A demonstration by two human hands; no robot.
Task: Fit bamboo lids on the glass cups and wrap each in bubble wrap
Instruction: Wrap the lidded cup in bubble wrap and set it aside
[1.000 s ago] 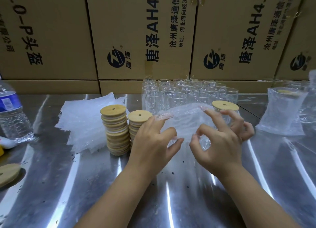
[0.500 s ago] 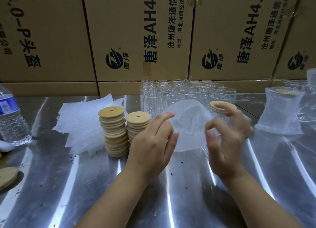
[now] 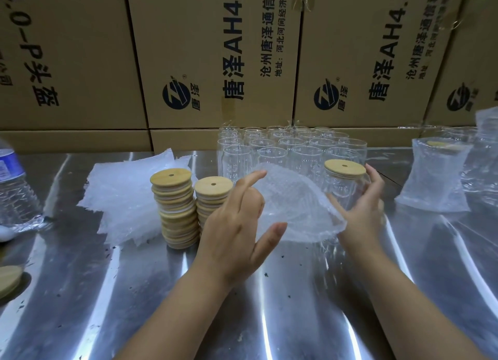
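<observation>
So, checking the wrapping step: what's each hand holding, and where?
Left hand pinches the bubble wrap at its left edge; right hand grips the lidded glass cup round its side.

Pale tan bamboo lids (image 3: 175,207) ctr-left, clear bubble wrap (image 3: 293,208) w/ dotted texture mid-frame, brown boxes (image 3: 213,52) w/ dark blue print up top, shiny silver table (image 3: 296,305).

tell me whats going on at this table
A person is wrapping a glass cup that already has its bamboo lid on. The right hand grips the cup while the left hand holds a bubble wrap sheet beside it. Two lid stacks, bare cups and one wrapped cup stand nearby.
</observation>
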